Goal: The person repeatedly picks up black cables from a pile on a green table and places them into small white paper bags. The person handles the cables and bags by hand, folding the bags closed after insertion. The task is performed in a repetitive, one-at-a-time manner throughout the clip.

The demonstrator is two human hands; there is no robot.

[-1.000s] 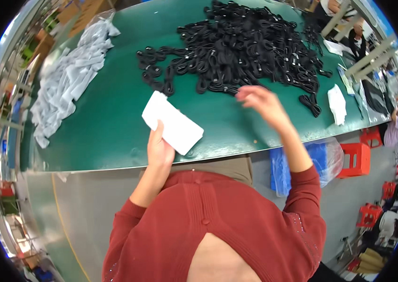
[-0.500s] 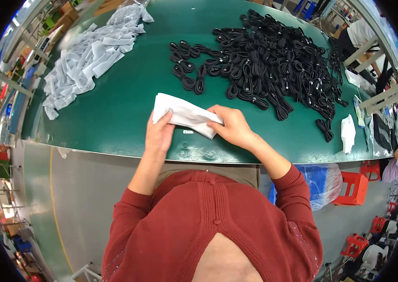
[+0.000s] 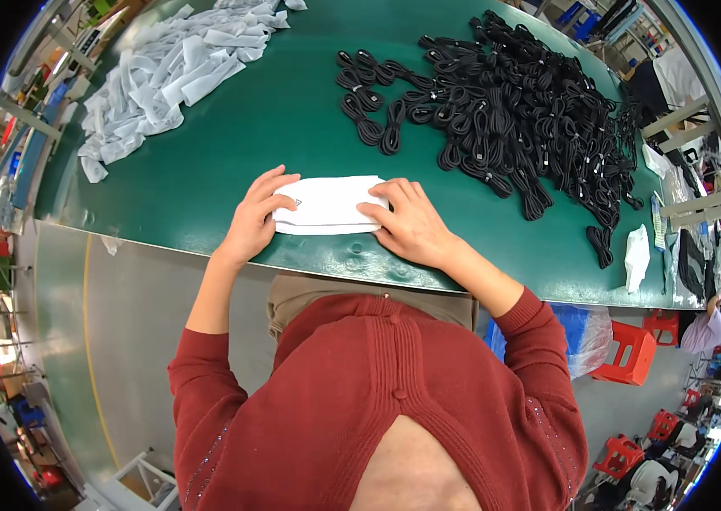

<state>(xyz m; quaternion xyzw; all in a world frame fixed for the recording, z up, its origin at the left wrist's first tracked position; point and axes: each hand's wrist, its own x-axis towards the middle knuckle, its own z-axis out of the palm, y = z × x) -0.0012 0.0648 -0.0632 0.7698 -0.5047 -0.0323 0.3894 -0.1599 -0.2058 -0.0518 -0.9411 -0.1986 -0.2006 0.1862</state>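
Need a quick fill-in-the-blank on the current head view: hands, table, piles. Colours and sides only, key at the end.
1. The flat packet that the left hand and right hand both touch is ____ in colour.
2. The bare part of the table top is ____ in colour.
3. Seen by the wearer, the heap of coiled cables lies toward the ____ side of the table.
4. Those cables are ____ in colour.

Missing words: white; green; right; black.
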